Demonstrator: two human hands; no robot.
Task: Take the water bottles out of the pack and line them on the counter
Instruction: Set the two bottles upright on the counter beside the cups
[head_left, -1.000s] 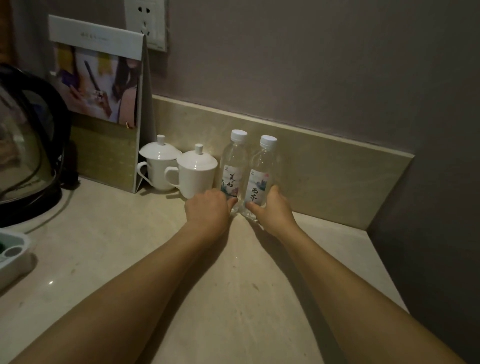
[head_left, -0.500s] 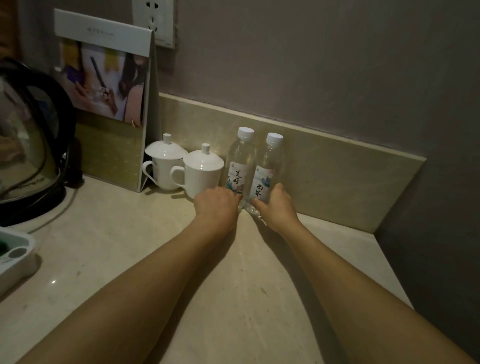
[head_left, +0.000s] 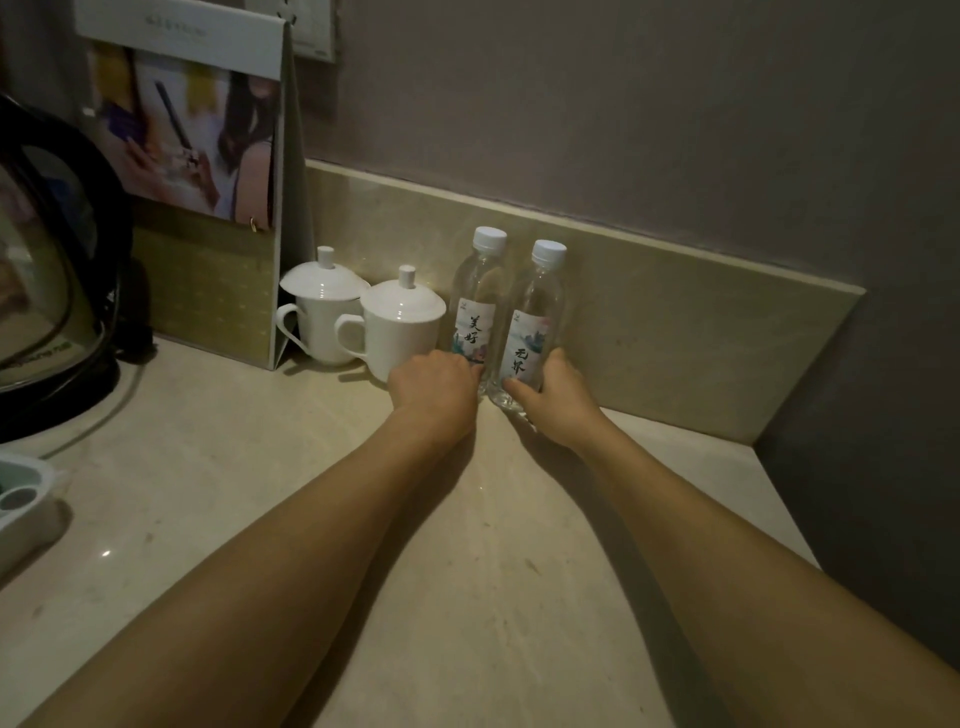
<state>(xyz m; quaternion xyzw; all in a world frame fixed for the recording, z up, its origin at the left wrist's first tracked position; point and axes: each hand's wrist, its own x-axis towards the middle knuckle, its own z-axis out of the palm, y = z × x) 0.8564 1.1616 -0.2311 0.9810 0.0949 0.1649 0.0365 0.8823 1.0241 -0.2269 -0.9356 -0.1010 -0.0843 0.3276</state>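
Observation:
Two clear water bottles with white caps and painted labels stand upright side by side against the stone backsplash. My left hand (head_left: 434, 387) wraps the base of the left bottle (head_left: 475, 306). The base of the right bottle (head_left: 532, 325) sits in my right hand (head_left: 553, 397), thumb in front and fingers behind. The bottles nearly touch each other. Both stand on the beige counter (head_left: 467, 571). No pack is in view.
Two white lidded cups (head_left: 400, 322) stand just left of the bottles, one touching distance from my left hand. A standing card (head_left: 208, 182) leans behind them. A black kettle (head_left: 47, 291) is at far left, a white tray (head_left: 21, 504) at the left edge.
Both hands and the bottles have stayed in place; only the camera view has shifted slightly, so everything sits a little higher and further right in the frame.

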